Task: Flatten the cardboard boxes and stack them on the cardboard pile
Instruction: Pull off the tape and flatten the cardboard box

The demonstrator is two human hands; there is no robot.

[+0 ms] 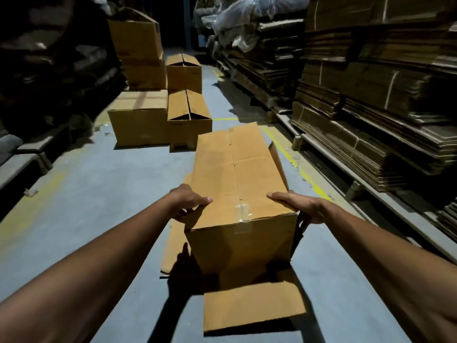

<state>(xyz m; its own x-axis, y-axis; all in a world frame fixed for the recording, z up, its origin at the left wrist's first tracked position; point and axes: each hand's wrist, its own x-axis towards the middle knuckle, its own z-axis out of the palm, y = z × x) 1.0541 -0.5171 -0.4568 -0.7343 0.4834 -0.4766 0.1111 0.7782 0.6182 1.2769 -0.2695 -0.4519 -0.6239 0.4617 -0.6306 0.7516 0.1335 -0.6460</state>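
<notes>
While lit from above in a dim aisle: long rectangular cardboard box [237, 184], smooth tan corrugated board, lying lengthwise on the grey-blue painted floor [103, 194] and running away from the camera. Top seam down the middle, scraps of clear glossy tape crinkled at the near edge. Near end open at the bottom, one flat rectangular flap [252, 306] folded out toward the viewer; another flap sticking up along the far right side. Thin flat strip of cardboard [173, 246] on the floor just beside the box's left wall.

Left hand [189, 200] clamped on the box's near left top edge, thumb lying flat across the top face, fingers curled down over the side. Right hand [300, 206] gripping the near right top edge likewise, thumb stretched along the top, fingers wrapped down the side wall.

Farther up the aisle, well apart from the held box, cluster of upright boxes [158, 110], square-cornered, some stacked two high, two with top flaps peaked open. Along the right, tall piles of flattened cardboard [366, 100], ribbed layered edges, bundled with pale straps, resting on wooden pallets. Worn yellow line [294, 162] painted on the floor beside them.
</notes>
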